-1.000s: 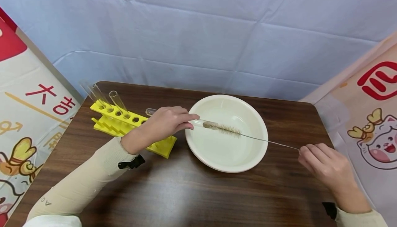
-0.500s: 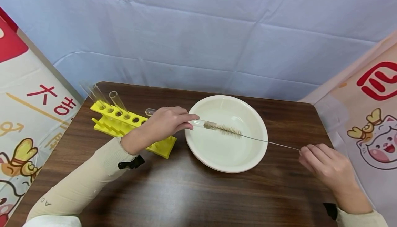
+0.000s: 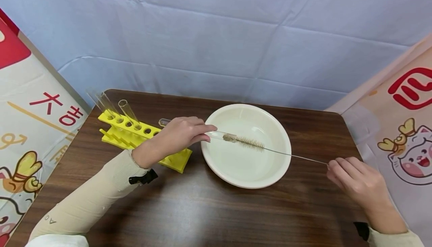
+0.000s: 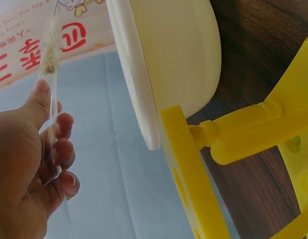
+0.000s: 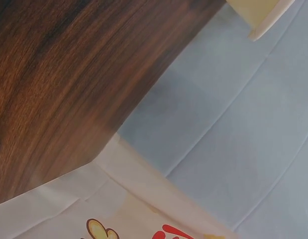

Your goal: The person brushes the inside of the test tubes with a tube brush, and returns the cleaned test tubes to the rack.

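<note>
My left hand (image 3: 183, 132) grips a clear glass test tube (image 3: 216, 134), its fingers and thumb wrapped round the glass in the left wrist view. The tube lies nearly level over the left side of a white basin (image 3: 236, 182), its mouth toward the right. A test tube brush (image 3: 251, 143) with tan bristles has its tip inside that mouth, while most of the bristles are outside. From the bristles a thin wire handle runs right, past the basin's rim, to my right hand (image 3: 356, 179), which pinches its end. The right wrist view does not show the right hand.
A yellow test tube rack (image 3: 145, 130) stands left of the basin, partly behind the left forearm. Several test tubes (image 3: 125, 108) lean in its holes. The brown wooden table (image 3: 216, 217) has a pale blue cloth (image 3: 216, 44) behind it and printed banners (image 3: 408, 138) at both sides.
The right hand has drifted slightly right, drawing the brush a little further out of the tube. The left hand and the basin look nearly unchanged.
</note>
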The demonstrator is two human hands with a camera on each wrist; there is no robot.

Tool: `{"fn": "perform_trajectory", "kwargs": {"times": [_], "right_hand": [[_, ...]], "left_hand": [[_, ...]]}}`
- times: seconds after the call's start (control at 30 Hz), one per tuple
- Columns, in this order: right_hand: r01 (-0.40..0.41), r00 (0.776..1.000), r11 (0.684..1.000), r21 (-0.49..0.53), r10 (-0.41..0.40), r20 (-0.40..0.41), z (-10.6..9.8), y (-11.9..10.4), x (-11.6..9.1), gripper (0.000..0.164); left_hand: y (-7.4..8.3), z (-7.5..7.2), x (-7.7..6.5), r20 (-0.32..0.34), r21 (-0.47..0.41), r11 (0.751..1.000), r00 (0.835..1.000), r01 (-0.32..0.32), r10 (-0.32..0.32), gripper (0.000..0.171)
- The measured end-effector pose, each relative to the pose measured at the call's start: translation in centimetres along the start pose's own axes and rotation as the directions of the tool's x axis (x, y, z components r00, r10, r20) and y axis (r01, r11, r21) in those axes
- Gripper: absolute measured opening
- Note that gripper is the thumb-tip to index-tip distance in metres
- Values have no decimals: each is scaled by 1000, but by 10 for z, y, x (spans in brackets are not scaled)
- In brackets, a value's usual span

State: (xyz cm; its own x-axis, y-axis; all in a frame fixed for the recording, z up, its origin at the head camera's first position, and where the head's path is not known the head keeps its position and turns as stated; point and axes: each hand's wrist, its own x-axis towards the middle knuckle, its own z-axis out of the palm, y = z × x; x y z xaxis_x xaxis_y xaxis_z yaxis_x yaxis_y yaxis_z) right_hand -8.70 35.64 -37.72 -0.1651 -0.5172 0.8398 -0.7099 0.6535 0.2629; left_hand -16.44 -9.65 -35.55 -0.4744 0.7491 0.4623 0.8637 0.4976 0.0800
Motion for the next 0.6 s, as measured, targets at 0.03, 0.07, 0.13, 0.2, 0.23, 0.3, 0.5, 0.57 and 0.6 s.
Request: {"fn": "perform_trajectory", "kwargs": {"times": [0.03,0.07,0.13,0.2,0.23,0.3,0.5,0.57,0.6], "right_hand": [[1,1000,1000,-5,-1,-5,0,0,1,43],[2,1000,1000,-9,-2,-10,0,0,1,43],[3,1000,1000,-15,-3,-12,0,0,2,43],[5,1000,1000,-22,-5,-14,-1,0,1,42],[5,1000,1000,-27,-5,-18,-1,0,1,42],[3,1000,999,-35,-4,-20,-1,1,0,41],[6,999,998,-58,-9,-41,-2,3,-4,39],[7,999,998,-68,-11,-49,-3,4,-5,40],[7,998,997,-73,-11,-56,-3,4,-6,40]], "left_hand": [[0,0,0,1,1,1000,1000,2,-2,32],[0,0,-1,3,2,1000,1000,4,-4,32],[0,0,-1,4,1,1000,1000,6,-6,31],[0,0,-1,4,-3,1000,1000,8,-8,31],[0,0,-1,4,-4,1000,1000,8,-8,31],[0,0,-1,2,-6,1000,1000,7,-7,32],[0,0,0,-4,-8,1000,1000,1,-2,32],[1,0,0,-1,-11,1000,1000,2,-2,31],[1,0,0,0,-11,1000,1000,1,-1,31]]}}
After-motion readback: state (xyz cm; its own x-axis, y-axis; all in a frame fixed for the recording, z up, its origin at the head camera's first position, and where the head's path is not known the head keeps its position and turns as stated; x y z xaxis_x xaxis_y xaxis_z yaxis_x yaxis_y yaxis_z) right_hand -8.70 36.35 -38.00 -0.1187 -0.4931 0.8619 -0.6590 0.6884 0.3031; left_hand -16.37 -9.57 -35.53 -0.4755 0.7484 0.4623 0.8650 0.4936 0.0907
